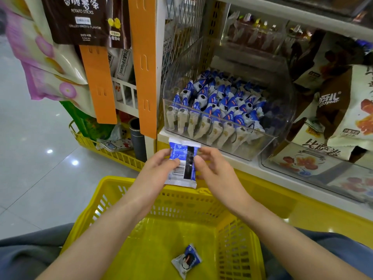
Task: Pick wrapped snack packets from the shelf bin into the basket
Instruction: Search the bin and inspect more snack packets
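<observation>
A shop aisle with a pale glossy floor (40, 168) and a white shelf (252, 168) is shown. A blue-and-white wrapped packet (182, 164) is held upright between both grips, with its barcode side turned toward the camera. Its left edge is pinched by the left grip (157, 168), and its right edge is pinched between thumb and fingers by the right grip (216, 172). Just beyond and above the grips, a clear shelf bin (262, 142) is set on the shelf, filled with rows of matching packets (218, 106) stood on end. Directly below the grips a yellow basket (113, 184) is placed. A single packet (186, 259) is seen lying on its bottom, well apart from the one being held. Up and to the left of the left grip, orange hanging strips (101, 83) and a brown bag of potato sticks (80, 19) are hung. To the right of the right grip, larger snack bags (333, 102) are stacked.
</observation>
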Demonstrator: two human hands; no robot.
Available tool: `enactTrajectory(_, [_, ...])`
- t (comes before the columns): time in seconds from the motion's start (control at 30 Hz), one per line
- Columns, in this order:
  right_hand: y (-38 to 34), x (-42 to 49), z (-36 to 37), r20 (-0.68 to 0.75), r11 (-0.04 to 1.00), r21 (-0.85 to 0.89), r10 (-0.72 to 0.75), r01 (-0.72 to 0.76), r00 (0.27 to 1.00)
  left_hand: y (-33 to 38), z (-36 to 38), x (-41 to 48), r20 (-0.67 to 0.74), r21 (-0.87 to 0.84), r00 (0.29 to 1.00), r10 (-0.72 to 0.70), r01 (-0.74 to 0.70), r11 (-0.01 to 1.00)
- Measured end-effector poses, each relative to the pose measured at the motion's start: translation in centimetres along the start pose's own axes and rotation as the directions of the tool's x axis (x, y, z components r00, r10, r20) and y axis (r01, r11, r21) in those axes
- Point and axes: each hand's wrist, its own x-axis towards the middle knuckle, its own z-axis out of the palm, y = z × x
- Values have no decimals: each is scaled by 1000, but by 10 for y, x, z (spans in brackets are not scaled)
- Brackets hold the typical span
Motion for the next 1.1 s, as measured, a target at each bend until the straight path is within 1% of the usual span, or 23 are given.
enactTrajectory(0.03, [0,2,0,52,987,139,76,-83,996,-1,1,0,22,18,1000,18,-18,1000])
enactTrajectory(0.07, [-1,2,0,96,959,249,116,-136,989,-2,1,1,34,51,998,58,-59,997])
enactTrajectory(0.1, [-2,2,0,115,938,309,128,-158,985,-4,1,2,27,126,991,128,-131,983])
enactTrajectory(0.13, [-2,1,0,112,930,331,129,-160,985,-6,1,2,7,233,978,210,-206,950])
enactTrajectory(0.2, [-2,1,2,83,931,336,123,-144,989,-10,1,0,-1,418,933,361,-327,848])
enactTrajectory(0.23, [-1,1,3,63,932,336,119,-134,991,-12,2,-2,25,465,911,411,-374,803])
enactTrajectory(0.3, [0,2,4,33,935,334,110,-115,993,-16,5,-5,93,511,890,446,-427,746])
enactTrajectory(0.53, [5,1,5,-9,975,222,6,-4,1000,-16,3,-4,151,543,886,438,-444,713])
enactTrajectory(0.57, [5,1,5,-18,981,192,-6,9,1000,-16,3,-5,159,560,878,452,-457,691])
enactTrajectory(0.67, [9,-1,8,-33,997,14,-73,74,997,-18,2,-7,156,646,845,511,-479,595])
enactTrajectory(0.7, [10,-2,9,-29,996,-19,-91,90,995,-19,1,-8,152,665,841,519,-476,576])
enactTrajectory(0.77, [11,-4,10,-5,994,-11,-111,111,994,-20,0,-9,151,696,835,529,-470,543])
enactTrajectory(0.93, [11,-7,15,45,991,30,-129,127,991,-19,-4,-8,185,789,812,554,-459,408])
enactTrajectory(1.0, [11,-8,16,43,991,24,-130,129,991,-19,-4,-8,160,804,811,563,-438,403])
enactTrajectory(1.1, [9,-8,16,45,991,5,-134,134,990,-19,-3,-7,109,784,826,553,-414,464])
